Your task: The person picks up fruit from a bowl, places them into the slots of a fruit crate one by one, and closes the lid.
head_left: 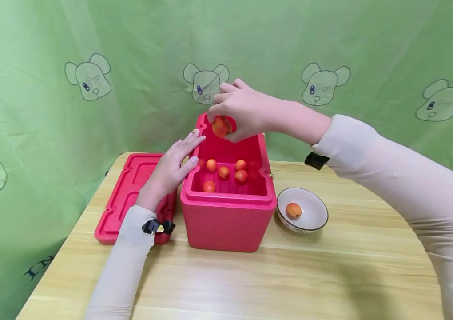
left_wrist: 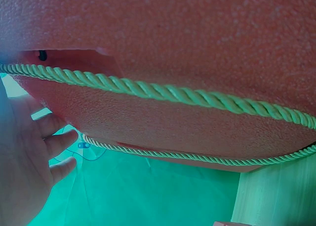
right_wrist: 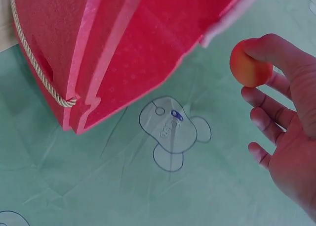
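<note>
Over the far part of the red foam box (head_left: 226, 226), my right hand (head_left: 246, 109) pinches a small orange-red fruit (head_left: 221, 127) between thumb and fingers. The right wrist view shows the held fruit (right_wrist: 249, 64) with the other fingers spread below it. My left hand (head_left: 170, 168) rests on the box's left rim, fingers fairly straight. Inside the box, several similar fruits (head_left: 224, 172) lie on the floor. One more fruit (head_left: 293, 210) sits in the white bowl (head_left: 313, 215) to the right of the box.
The red lid (head_left: 110, 218) lies left of the box, partly under my left arm. A twisted cord (left_wrist: 197, 97) runs along the box's side. Wooden table (head_left: 310, 275) spreads in front; a green curtain (head_left: 266, 40) with bear drawings hangs behind.
</note>
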The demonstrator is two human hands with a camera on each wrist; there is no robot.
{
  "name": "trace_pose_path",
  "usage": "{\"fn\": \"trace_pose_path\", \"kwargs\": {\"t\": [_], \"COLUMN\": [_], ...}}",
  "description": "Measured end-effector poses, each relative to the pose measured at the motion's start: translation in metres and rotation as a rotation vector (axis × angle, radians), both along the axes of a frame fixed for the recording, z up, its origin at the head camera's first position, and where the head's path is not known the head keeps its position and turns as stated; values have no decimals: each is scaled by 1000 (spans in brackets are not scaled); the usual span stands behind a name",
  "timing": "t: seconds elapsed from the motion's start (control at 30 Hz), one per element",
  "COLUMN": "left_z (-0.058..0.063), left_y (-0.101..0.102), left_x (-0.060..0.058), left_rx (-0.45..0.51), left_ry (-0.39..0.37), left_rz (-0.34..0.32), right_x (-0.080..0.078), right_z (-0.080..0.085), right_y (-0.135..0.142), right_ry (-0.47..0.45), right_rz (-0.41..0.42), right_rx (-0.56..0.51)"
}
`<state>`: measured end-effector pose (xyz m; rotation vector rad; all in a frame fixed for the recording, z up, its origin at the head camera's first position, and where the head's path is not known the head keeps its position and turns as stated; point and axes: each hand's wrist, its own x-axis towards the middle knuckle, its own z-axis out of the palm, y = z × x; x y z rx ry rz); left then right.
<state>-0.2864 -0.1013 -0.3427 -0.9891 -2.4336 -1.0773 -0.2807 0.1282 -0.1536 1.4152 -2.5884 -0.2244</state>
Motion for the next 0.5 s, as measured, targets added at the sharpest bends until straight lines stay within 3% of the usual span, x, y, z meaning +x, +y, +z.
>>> {"fn": "trace_pose_path", "kwargs": {"t": [0.5], "left_z": [1], "left_y": [1], "left_x": [-2], "left_rx": [-4], "left_ry": [24], "left_rz": [2], "right_x": [1], "right_z": [-23], "right_y": [-22], "right_ry": [-47], "right_rz": [41], "right_rx": [138]}}
